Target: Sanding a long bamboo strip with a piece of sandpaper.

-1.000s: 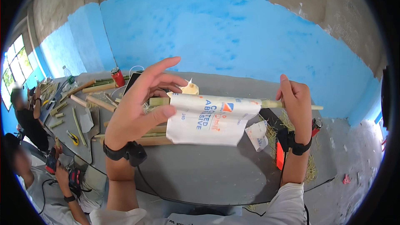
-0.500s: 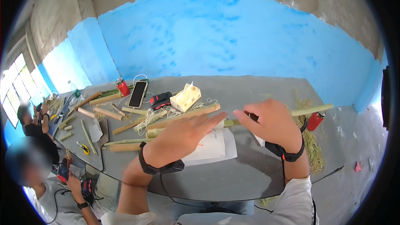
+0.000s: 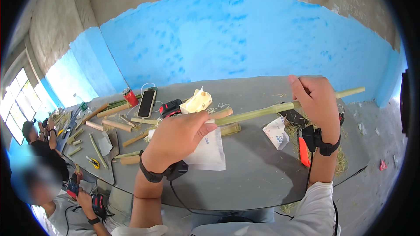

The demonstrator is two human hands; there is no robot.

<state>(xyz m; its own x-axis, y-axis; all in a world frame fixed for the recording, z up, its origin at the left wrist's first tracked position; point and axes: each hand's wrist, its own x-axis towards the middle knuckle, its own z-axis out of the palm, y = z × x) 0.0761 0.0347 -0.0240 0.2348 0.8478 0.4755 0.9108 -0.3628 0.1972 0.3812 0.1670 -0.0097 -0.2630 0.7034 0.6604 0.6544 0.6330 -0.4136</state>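
Note:
A long, thin green bamboo stick (image 3: 258, 112) stretches between my hands above the table, its right end slightly higher. My left hand (image 3: 177, 137) is closed around its left end, thumb lying along it. Near the other end, my right hand (image 3: 318, 105) curls over the stick with the thumb raised. The tip of the stick sticks out past that hand. Under my left hand lie a white paper packet (image 3: 208, 153) and a shorter bamboo piece (image 3: 230, 129). A crumpled white paper (image 3: 276, 133) and an orange-red object (image 3: 303, 150) lie left of my right forearm.
Bamboo pieces (image 3: 116, 124), a phone (image 3: 147, 103), a red can (image 3: 130, 97), a black-and-red battery pack (image 3: 170, 108), a tissue pack (image 3: 197, 101) and a yellow cutter (image 3: 92, 162) lie on the grey table (image 3: 262, 179). Straw (image 3: 341, 164) lies right. Two people work at left.
Both hands have closed on the bamboo stick and lifted it off the table. My right hand moved up and right, uncovering the crumpled paper and orange-red object.

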